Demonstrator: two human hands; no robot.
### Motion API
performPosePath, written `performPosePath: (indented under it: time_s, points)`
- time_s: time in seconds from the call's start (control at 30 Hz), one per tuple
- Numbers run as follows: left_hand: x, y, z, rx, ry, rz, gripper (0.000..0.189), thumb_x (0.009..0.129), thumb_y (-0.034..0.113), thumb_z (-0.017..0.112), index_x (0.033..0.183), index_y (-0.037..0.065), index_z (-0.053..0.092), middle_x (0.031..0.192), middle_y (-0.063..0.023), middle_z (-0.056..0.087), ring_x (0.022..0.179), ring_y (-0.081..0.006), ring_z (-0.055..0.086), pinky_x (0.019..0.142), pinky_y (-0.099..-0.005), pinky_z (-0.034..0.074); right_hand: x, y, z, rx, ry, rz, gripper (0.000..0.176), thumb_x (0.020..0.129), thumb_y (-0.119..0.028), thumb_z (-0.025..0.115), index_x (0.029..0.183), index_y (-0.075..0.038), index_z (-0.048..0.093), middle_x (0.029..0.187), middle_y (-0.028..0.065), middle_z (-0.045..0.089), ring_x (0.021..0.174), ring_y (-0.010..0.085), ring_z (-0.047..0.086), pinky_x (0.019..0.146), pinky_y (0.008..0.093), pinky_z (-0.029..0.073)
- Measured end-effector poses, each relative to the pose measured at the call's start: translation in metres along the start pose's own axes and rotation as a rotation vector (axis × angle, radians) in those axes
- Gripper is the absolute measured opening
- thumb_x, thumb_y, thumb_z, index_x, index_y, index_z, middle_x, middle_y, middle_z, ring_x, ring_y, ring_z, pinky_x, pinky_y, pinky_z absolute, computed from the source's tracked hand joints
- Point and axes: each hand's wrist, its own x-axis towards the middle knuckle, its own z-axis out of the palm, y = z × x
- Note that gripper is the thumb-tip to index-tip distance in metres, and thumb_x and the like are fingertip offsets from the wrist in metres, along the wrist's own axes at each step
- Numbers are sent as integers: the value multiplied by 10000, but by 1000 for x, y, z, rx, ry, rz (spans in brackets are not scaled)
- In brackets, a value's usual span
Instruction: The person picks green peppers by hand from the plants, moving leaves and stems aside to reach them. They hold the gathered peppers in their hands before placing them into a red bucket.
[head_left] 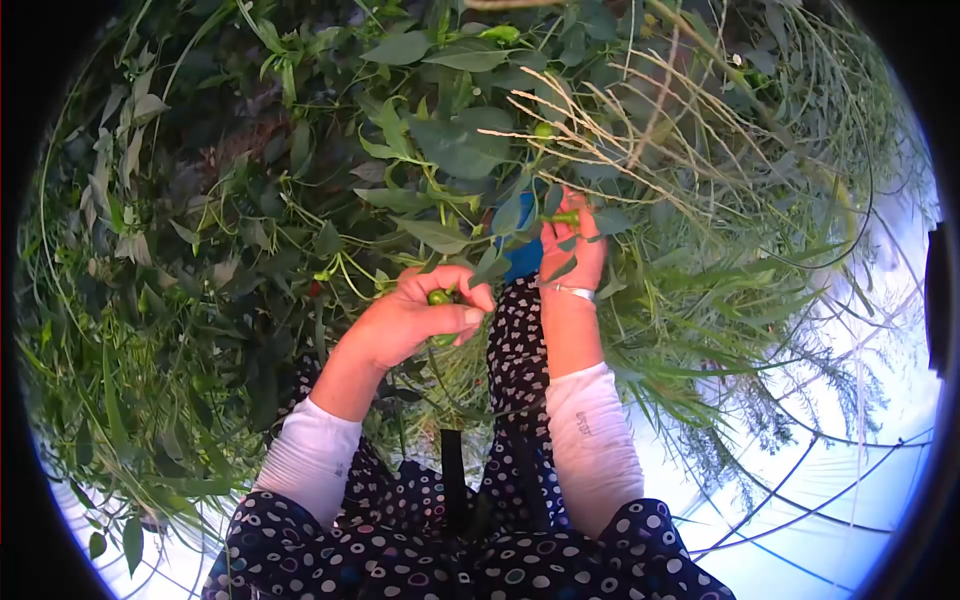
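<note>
Down among the leafy plants (430, 235), a person has both hands out in front. The left hand (385, 325) is curled round some small green peppers (440, 298), with the thumb and fingers bent in to keep them there. I can see 2 of them peeking out, round and shiny. The right hand (580, 250) is a bit higher up, in the leaves, with its palm partly showing. A thin green pepper (567, 217) lies by its fingers, but leaves are in the way, so I cannot tell if the fingers pinch it or just touch it.

It looks like the left hand is the holding hand right now, while the right hand is busy in the plant. The stems look thin and bendy, so a soft touch would suit them, and the left hand needs to stay curled so no peppers drop.

The leaves are flat and smooth, with pointy tips. Dry twigs (640, 150), pale and thin, spread out like a broom above the right hand. Another green pepper (500, 34) hangs near the top. The person has 2 white, wrinkly sleeves (595, 435), a shiny bracelet (575, 292) on the right wrist, and dark cloth (420, 565) with round dots. Something blue (522, 258) shows behind the leaves.
</note>
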Motion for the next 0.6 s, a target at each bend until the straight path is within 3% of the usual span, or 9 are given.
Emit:
performPosePath:
  time_s: [0.07,0.13,0.2,0.23,0.3,0.4,0.47,0.53,0.6]
  points:
    - [2,1,4,104,26,29,131,787,56,607,915,28,614,756,-55,549,608,-134,496,527,-252,383,-9,-6,-7,-257,-48,-106,176,874,-190,534,979,-57,580,954,69,603,885,183,590,720,314,490]
    - [3,7,8,118,26,18,152,788,52,613,938,26,618,775,-38,562,635,-121,509,570,-248,405,-19,-3,-18,-212,-17,-67,157,860,-188,518,919,-57,582,881,60,605,789,186,595,633,301,472]
    - [4,9,7,131,30,5,174,790,49,620,962,23,621,794,-22,575,663,-108,523,612,-244,426,-48,-5,-24,-288,-79,219,154,853,-190,517,902,-60,582,796,40,585,661,171,556,567,286,431]
    - [6,6,5,136,22,9,198,789,48,617,985,21,621,795,-19,575,669,-108,526,620,-245,428,-53,-6,-33,-285,-80,220,154,853,-190,517,902,-60,582,796,40,585,661,171,556,567,286,431]
    - [7,3,4,144,13,11,222,789,48,613,1008,19,621,795,-16,575,675,-109,529,628,-246,429,-58,-8,-51,50,-311,731,140,842,-168,523,866,-41,576,743,42,552,572,156,496,548,267,413]
    - [8,3,5,188,93,90,262,788,48,610,1048,20,616,794,-11,572,681,-104,525,635,-242,428,-102,-29,-31,-303,-522,728,174,867,-152,510,904,1,586,715,42,555,607,121,509,510,251,374]
    - [10,5,8,132,224,-9,326,793,109,628,1099,15,572,796,-39,558,680,-121,511,635,-244,405,-133,-66,-1,-591,-592,448,171,868,-103,503,953,13,595,719,37,547,617,100,500,535,214,374]
    - [10,3,3,146,193,8,349,795,117,634,1120,10,562,795,-29,556,678,-117,506,656,-250,407,-124,-102,22,-615,-666,-75,183,853,-65,512,993,18,594,743,43,555,630,85,494,555,202,378]
    - [12,3,2,213,172,1,344,800,106,633,1120,6,560,795,-27,557,683,-117,510,664,-255,415,-95,-132,61,-757,-462,-444,150,837,-52,538,954,7,612,717,25,557,615,70,478,545,202,375]
